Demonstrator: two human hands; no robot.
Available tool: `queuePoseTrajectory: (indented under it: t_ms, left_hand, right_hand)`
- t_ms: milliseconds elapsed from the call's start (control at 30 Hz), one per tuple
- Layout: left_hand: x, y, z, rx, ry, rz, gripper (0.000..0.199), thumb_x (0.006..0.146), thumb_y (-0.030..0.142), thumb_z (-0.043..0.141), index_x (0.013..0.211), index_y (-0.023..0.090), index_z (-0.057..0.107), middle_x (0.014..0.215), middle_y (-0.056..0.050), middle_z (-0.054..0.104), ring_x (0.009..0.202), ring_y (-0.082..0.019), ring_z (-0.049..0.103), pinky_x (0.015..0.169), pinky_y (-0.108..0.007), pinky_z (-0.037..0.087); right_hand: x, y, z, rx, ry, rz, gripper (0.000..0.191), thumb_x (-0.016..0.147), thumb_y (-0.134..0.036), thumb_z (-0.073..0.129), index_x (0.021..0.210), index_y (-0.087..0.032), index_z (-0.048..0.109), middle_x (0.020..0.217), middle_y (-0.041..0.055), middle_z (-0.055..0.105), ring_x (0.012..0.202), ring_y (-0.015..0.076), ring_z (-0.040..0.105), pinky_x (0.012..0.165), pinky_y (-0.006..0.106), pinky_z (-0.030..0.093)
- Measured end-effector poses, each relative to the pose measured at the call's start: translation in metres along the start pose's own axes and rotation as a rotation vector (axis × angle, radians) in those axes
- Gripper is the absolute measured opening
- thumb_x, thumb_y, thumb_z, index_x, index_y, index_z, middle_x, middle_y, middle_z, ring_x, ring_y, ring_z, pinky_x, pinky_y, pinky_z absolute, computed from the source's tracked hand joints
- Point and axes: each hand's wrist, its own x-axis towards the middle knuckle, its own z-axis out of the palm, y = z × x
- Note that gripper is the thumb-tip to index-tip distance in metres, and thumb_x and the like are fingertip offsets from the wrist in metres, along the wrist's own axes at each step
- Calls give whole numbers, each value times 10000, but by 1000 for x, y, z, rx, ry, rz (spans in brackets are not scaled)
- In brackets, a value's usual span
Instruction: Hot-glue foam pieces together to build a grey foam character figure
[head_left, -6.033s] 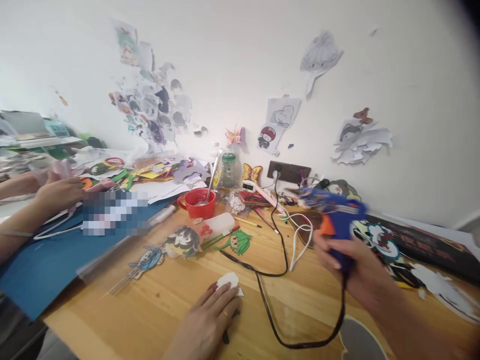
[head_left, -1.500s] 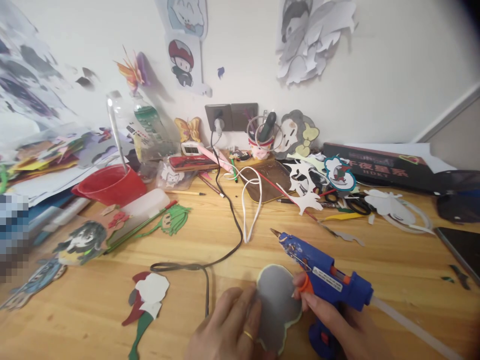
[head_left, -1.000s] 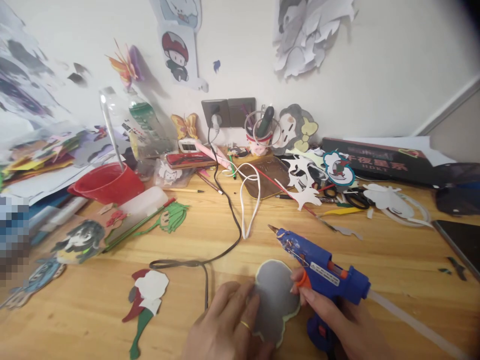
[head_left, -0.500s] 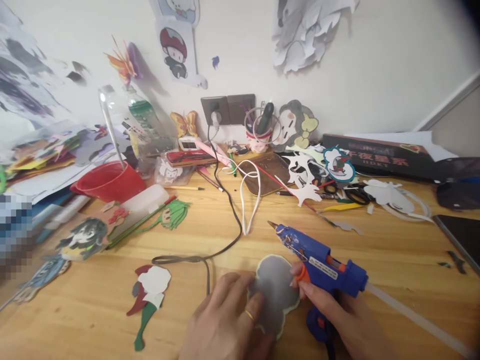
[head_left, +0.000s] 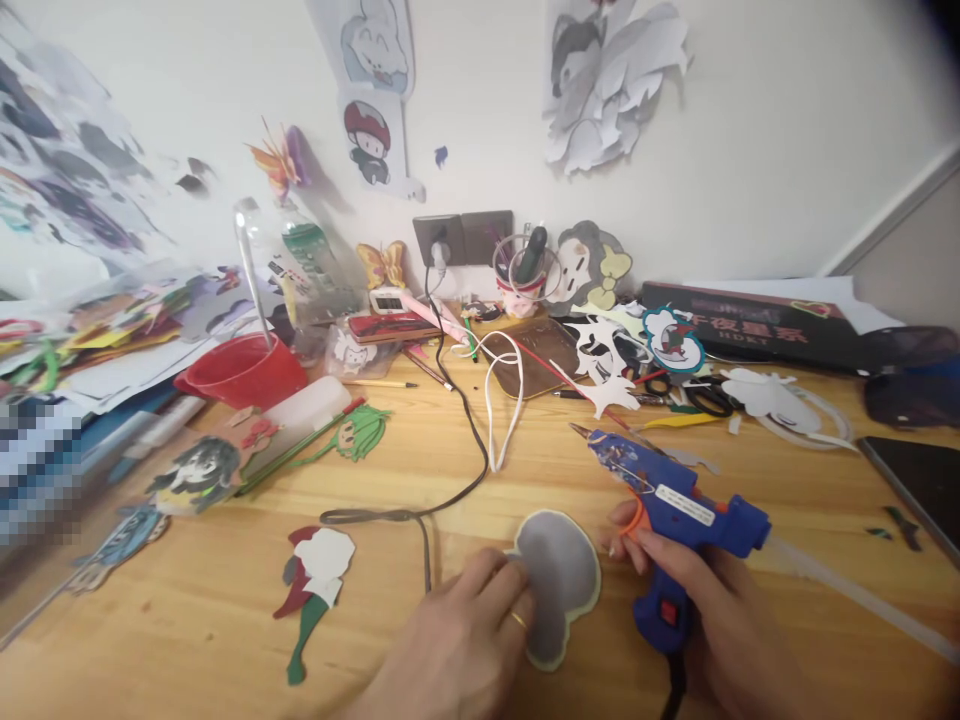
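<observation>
Right hand (head_left: 709, 600), gripping the glue gun (head_left: 654, 468), has drawn clear of the cutout (head_left: 562, 570) on the table (head_left: 217, 630), leaving it to the left hand (head_left: 469, 615), whose fingers (thumb hidden) seemingly pinch its edge.

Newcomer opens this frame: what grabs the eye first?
Probably the blue glue gun, held in the right hand at front right, nozzle toward the upper left. Next, the gray cutout at front center, with the left hand at its left edge. Then the bright red cup, farther back on the left.
</observation>
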Motion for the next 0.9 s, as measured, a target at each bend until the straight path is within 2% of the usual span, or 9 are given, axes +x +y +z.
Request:
queuePoseTrajectory:
  t_ms: [100, 267, 400, 533, 667, 800, 900]
  left_hand:
    - [8, 0, -7, -1, -111, -23, 219, 865, 93, 426, 1053, 161, 517, 947, -53, 571, 859, -186, 505, 719, -268, 506]
    - [21, -6, -17, 5, -135, -12, 249, 848, 60, 439, 1025, 205, 536, 969, -30, 537, 834, -169, 502, 653, -248, 467]
    - [25, -10, -26, -13, -156, 80, 228, 846, 46, 433, 982, 189, 547, 1037, -12, 531, 839, -147, 512, 678, -230, 452]
    - [26, -7, -25, 70, -168, 25, 231, 820, 46, 463, 981, 191, 542, 992, -14, 532, 789, -157, 517, 609, -242, 455]
    - [25, -4, -16, 95, -122, -78, 188, 837, 102, 470, 960, 218, 552, 973, -22, 519, 809, -174, 515, 593, -255, 468]
    - [22, 0, -9, 72, -82, -156, 167, 849, 160, 484, 974, 244, 555, 982, -33, 516, 852, -189, 513, 613, -272, 489]
    - [20, 7, -6, 47, -70, -194, 160, 859, 211, 477, 999, 231, 553, 976, -49, 525, 872, -206, 509, 675, -336, 510]
  right_hand:
    - [2, -6, -4, 113, -56, 46, 202, 797, -405, 568, 932, -255, 559, 640, -44, 495, 661, 139, 515, 661, 250, 413]
    - [5, -20, -6, 182, -139, 67, 181, 812, -371, 554, 914, -221, 553, 553, -61, 426, 463, 91, 429, 470, 219, 344]
    - [5, -28, -8, 151, -162, 76, 183, 826, -374, 529, 868, -200, 569, 527, -62, 395, 424, 72, 391, 437, 208, 309]
    - [4, -31, -10, 156, -139, 60, 181, 813, -371, 541, 866, -201, 573, 533, -60, 402, 437, 80, 400, 443, 216, 314]
    - [4, -28, -9, 124, -134, 47, 194, 806, -384, 553, 870, -201, 572, 531, -61, 421, 454, 89, 404, 469, 228, 327]
    - [2, -22, -5, -1, -160, 12, 213, 780, -395, 591, 906, -227, 558, 574, -51, 506, 588, 124, 477, 599, 243, 365]
    - [-1, -18, -3, -24, -217, 26, 175, 782, -396, 583, 827, -227, 568, 674, -29, 544, 716, 154, 508, 691, 264, 371]
